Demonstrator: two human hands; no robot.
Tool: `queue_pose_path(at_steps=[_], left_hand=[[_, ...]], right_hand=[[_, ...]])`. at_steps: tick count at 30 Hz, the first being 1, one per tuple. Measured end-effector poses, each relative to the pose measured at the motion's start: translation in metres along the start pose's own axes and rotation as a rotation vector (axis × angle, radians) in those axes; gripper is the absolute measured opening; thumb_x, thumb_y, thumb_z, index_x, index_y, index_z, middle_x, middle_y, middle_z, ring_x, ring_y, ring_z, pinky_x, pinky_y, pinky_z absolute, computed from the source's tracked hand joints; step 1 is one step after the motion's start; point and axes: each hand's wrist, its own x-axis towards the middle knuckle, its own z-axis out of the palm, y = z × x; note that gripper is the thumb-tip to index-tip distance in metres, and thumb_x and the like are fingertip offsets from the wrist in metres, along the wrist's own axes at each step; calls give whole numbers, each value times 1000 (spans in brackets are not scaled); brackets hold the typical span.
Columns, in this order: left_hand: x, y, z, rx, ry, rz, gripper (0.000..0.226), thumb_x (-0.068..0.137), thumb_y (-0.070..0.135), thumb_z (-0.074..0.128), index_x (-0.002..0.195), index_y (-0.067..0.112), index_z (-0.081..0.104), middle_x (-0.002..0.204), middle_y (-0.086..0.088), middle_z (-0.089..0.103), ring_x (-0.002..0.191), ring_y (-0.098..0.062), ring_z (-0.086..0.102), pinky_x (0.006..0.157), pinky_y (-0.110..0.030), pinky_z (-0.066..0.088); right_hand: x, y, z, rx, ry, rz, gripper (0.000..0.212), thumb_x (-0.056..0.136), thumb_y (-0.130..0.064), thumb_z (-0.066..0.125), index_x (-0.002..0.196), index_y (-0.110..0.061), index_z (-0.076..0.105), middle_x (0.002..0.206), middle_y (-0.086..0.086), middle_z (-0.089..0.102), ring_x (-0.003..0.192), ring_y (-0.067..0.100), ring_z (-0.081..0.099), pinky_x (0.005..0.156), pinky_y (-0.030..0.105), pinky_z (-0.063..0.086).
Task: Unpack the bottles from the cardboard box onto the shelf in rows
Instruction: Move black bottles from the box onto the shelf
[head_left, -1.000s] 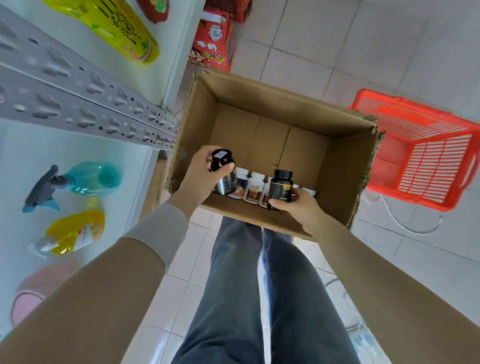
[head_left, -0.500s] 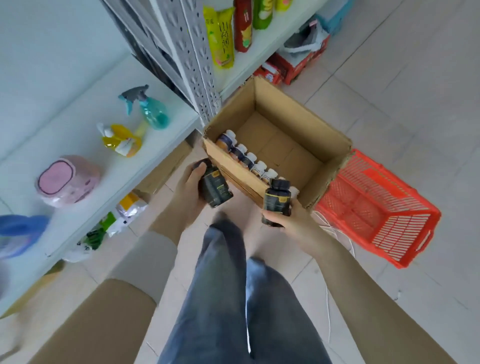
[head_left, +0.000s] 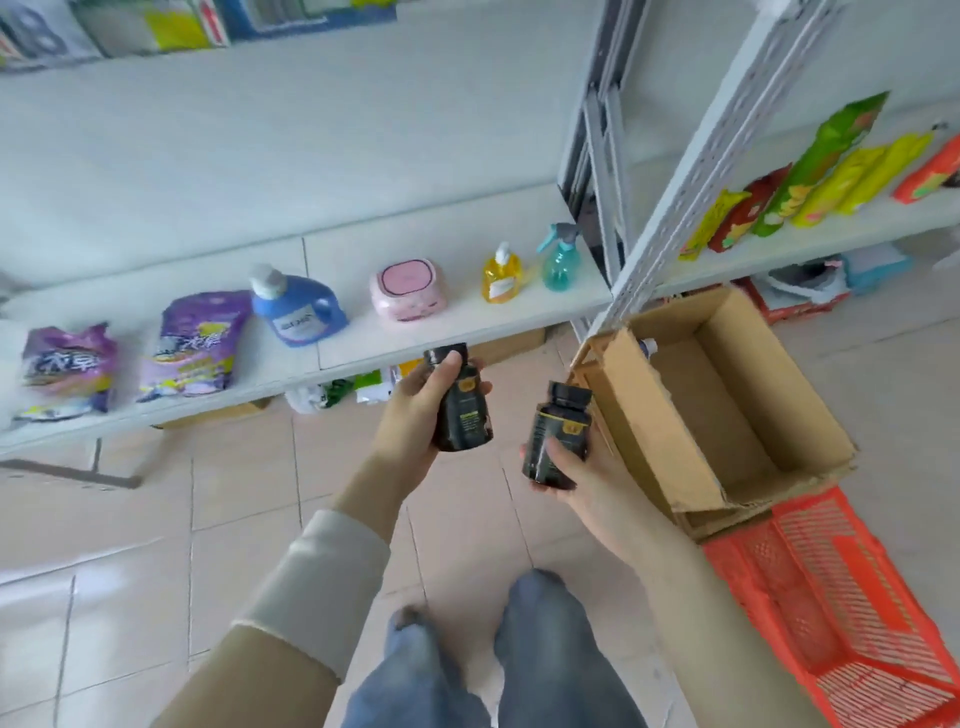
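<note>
Red basket (head_left: 831, 597); blue jug (head_left: 298, 314), pink box (head_left: 408, 293), yellow pump bottle (head_left: 501, 275), teal sprayer (head_left: 560, 265) in row.

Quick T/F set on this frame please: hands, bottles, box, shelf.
1. The left hand holds a dark bottle. True.
2. The right hand is empty. False: it holds a second dark bottle.
3. Both dark bottles stand on the shelf. False: both are in the hands, above the floor in front of it.
4. The cardboard box sits to the right of the hands, next to a red basket. True.
5. On the shelf, a pink container stands between a blue jug and a yellow pump bottle. True.
</note>
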Motion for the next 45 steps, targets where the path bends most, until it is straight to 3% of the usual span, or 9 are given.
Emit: queue_pose_path(at_steps=[7,13,18,22,26,28,31,36,45], left_hand=[[-65,105,-126,-54,86,253,17,96,20,45,99,14,61,95,5,70,83,-12,68,61,-26,56],[-99,201,-198,-34,212,521,17,95,24,46,89,17,60,77,11,71,67,-7,68,57,-23,55],[-100,262,-229,47,225,641,15,95,21,47,92,13,60,81,7,69,67,-6,66,60,-22,53],[-83,328,-248,67,227,728,15,94,20,47,94,13,61,83,8,71,76,-8,66,67,-23,55],[-57,397,-262,137,222,740,17,94,24,48,94,15,62,96,-2,65,88,-17,60,84,-37,51],[-40,428,-269,183,217,749,16,95,24,47,95,16,61,92,-1,64,82,-12,60,80,-31,51],[-13,469,-284,313,222,736,14,94,26,50,94,19,62,91,0,66,81,-8,62,81,-25,50],[41,524,-319,576,210,652,25,84,36,64,103,19,64,104,-2,68,101,-16,61,98,-35,43],[155,590,-374,1000,109,544,26,80,27,71,104,19,64,109,-2,64,97,-15,58,83,-24,43]], right_hand=[[-2,-46,148,-211,-119,-169,41,82,-32,66,119,-33,49,119,-8,63,121,13,54,110,37,35],[-1,-109,261,-309,-335,-295,59,68,-50,71,121,-34,50,121,-6,64,117,12,58,107,42,39],[12,-168,320,-368,-430,-339,39,86,-30,61,121,-31,45,121,-5,63,107,6,61,78,18,44],[34,-226,362,-394,-426,-470,44,79,-31,68,118,-31,47,120,-2,63,116,11,57,106,37,39],[62,-286,400,-460,-438,-587,38,86,-15,63,118,-24,45,114,-5,62,111,9,57,106,36,41],[74,-317,418,-503,-441,-628,42,84,-11,63,121,-18,44,115,-2,63,109,10,58,102,32,43],[95,-358,444,-558,-410,-679,47,79,-14,69,120,-20,46,115,0,63,107,11,59,100,32,44],[141,-405,483,-690,-337,-724,45,72,-21,76,106,-30,48,115,-2,63,110,16,59,103,41,43],[218,-445,541,-1127,-226,-676,45,70,-21,78,106,-30,52,100,-8,64,95,8,59,84,23,47]])
